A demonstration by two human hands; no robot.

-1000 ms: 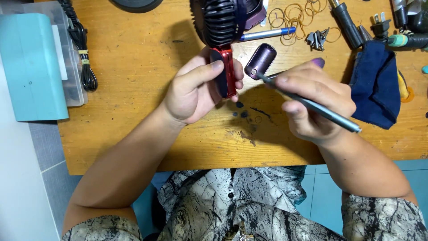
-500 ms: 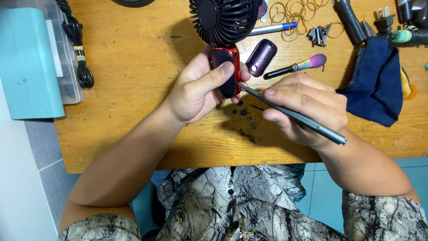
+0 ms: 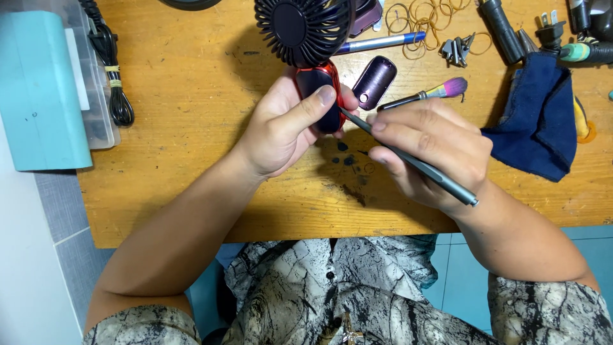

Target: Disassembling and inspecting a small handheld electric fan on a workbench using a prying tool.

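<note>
Fingers (image 3: 322, 97) around fan handle (image 3: 319, 96)

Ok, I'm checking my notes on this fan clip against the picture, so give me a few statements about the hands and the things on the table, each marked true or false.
1. The left hand grips the red handle of a small black fan. True.
2. The right hand holds a pair of scissors. False: it holds a slim grey tool whose tip meets the fan's handle.
3. A dark blue cloth lies on the wooden table beside the right hand. True.
4. The purple oval cover is fitted on the fan. False: it lies loose on the table.
5. The brush has a plain white tip. False: its bristles are pink and purple.
</note>
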